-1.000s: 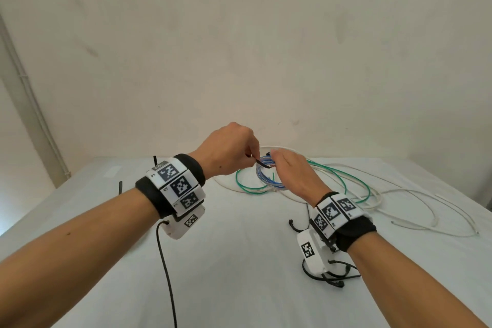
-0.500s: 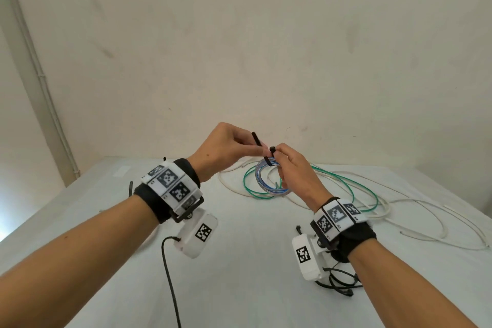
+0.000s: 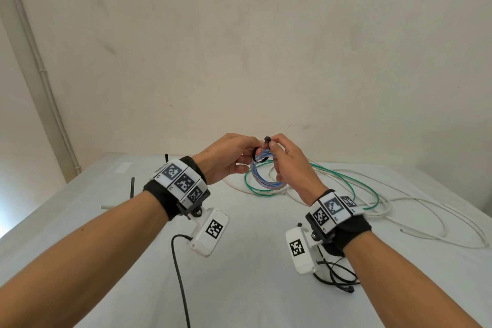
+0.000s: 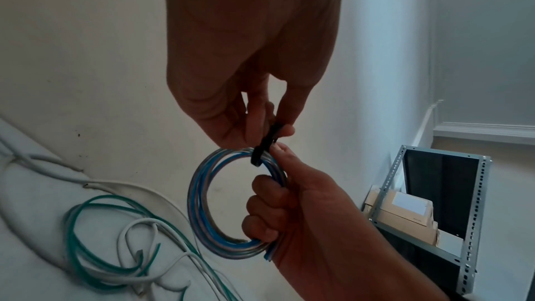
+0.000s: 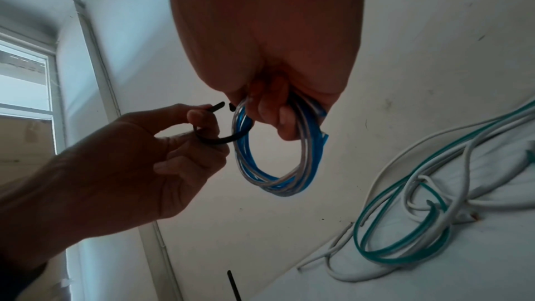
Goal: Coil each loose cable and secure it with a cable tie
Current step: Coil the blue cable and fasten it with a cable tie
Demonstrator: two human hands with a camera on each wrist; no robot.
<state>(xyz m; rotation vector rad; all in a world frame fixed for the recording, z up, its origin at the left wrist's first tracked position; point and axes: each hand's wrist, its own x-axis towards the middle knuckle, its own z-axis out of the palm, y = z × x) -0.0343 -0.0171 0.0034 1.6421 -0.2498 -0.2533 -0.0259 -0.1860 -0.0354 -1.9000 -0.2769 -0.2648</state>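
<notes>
A small coil of blue and clear cable (image 3: 266, 177) is held up above the white table (image 3: 239, 287). My right hand (image 3: 272, 145) grips the coil's right side, fingers curled through the ring (image 4: 278, 205), and pinches the tie's head at the top. A black cable tie (image 3: 258, 155) is bent into a loop around the coil's upper strands (image 5: 215, 141). My left hand (image 3: 247, 154) pinches the tie's free tail (image 4: 267, 141) between thumb and fingers, its tip (image 5: 218, 106) a short way from the head.
A loose green cable (image 3: 346, 181) and tangled white cables (image 3: 426, 224) lie on the table behind and right of the hands. Spare black ties (image 3: 132, 188) lie at the left. A black cable bundle (image 3: 335, 274) sits under my right wrist. A wall stands close behind.
Both hands have lifted the coil off the table. The tie, straight half a second ago, is now curved round the coil with its tip brought near the head.
</notes>
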